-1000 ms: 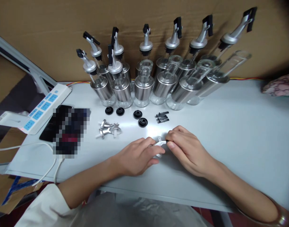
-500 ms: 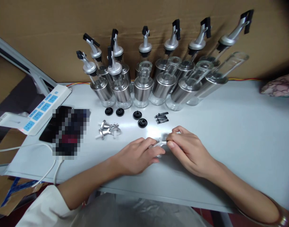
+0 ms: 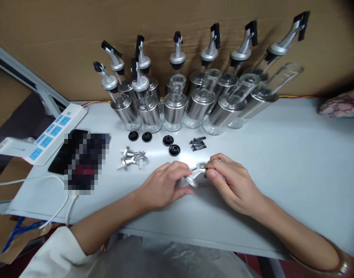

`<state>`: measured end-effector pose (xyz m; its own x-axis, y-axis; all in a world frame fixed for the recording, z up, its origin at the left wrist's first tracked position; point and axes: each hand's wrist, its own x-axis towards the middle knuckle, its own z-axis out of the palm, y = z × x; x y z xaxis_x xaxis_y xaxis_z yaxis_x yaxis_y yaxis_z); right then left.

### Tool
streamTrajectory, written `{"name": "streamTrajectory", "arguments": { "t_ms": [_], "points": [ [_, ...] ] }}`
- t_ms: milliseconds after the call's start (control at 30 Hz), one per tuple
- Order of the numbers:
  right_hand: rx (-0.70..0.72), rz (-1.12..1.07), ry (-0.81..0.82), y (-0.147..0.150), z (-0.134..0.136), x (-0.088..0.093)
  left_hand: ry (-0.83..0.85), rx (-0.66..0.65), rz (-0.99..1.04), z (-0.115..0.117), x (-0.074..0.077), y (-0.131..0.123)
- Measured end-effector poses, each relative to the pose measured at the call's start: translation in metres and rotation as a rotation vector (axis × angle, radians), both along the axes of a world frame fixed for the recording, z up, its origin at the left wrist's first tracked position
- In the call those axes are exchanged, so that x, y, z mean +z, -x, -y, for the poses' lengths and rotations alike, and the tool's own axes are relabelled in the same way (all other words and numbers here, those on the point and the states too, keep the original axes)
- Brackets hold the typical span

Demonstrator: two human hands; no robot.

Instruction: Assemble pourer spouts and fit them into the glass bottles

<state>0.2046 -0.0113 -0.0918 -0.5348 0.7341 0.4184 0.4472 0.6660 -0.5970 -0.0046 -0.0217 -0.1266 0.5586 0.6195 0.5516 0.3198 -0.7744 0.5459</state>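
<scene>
In my right hand (image 3: 233, 183) is a silver pour spout (image 3: 198, 172), pinched near its narrow end between thumb and fingers. A bit of black shows at that end, but the fingertips hide most of it. My left hand (image 3: 164, 185) is at the spout's round flange, its fingers curved beside it and its thumb lowered away below. Whether those fingers touch the flange is hard to see. Beyond the hands lie several small black levers (image 3: 198, 143) and several round black stoppers (image 3: 174, 150). More silver spouts (image 3: 133, 159) lie in a cluster to the left.
Behind the small parts stand glass bottles with steel sleeves (image 3: 175, 108), some topped with spouts (image 3: 177, 58). On the left are a power strip (image 3: 54, 133), a phone (image 3: 86, 166) and a white cable (image 3: 67, 208). A patterned cloth item (image 3: 341, 103) lies far right.
My left thumb has dropped away from the spout and the left hand has opened, uncovering the flange. The spout has tilted slightly. My right hand keeps its pinch.
</scene>
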Motion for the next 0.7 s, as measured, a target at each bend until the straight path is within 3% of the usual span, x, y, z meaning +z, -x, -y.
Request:
{"name": "streamTrajectory", "arguments": {
  "t_ms": [233, 467, 700],
  "points": [
    [-0.021, 0.016, 0.069, 0.002, 0.003, 0.003, -0.103, -0.028, -0.123, -0.004, 0.007, 0.004],
    [-0.106, -0.103, 0.015, 0.002, 0.007, 0.000, -0.040, 0.274, -0.210, -0.013, 0.009, 0.013],
    [-0.217, -0.165, 0.033, 0.000, 0.009, 0.003, -0.060, 0.302, -0.295, -0.011, 0.005, 0.010]
  ]
}}
